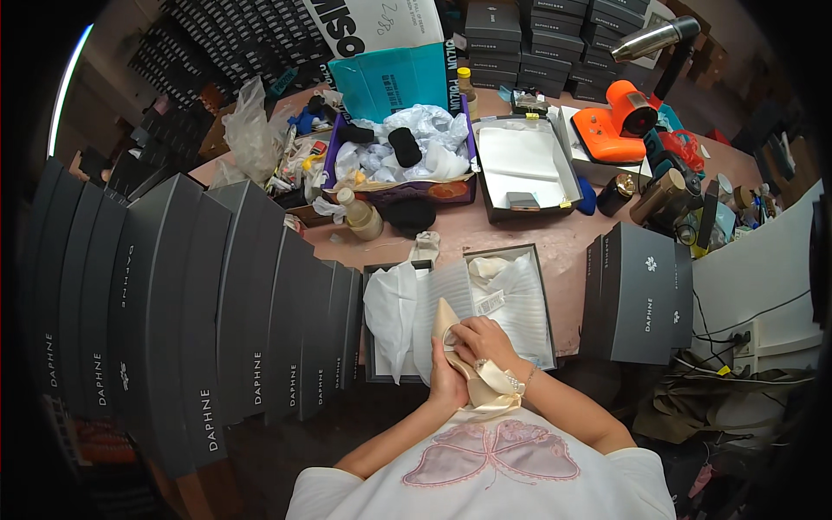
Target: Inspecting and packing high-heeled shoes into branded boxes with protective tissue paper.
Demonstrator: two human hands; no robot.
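two hands hold a cream satin shoe at lower centre of the frame: the left hand closes its grip under the heel end, the right hand closes over the top. just behind sits an open grey shoebox lined with white tissue paper on the pink surface; dark boxes fill the left.

Both hands, left hand and right hand, grip a cream pointed shoe just before an open shoebox lined with tissue paper.
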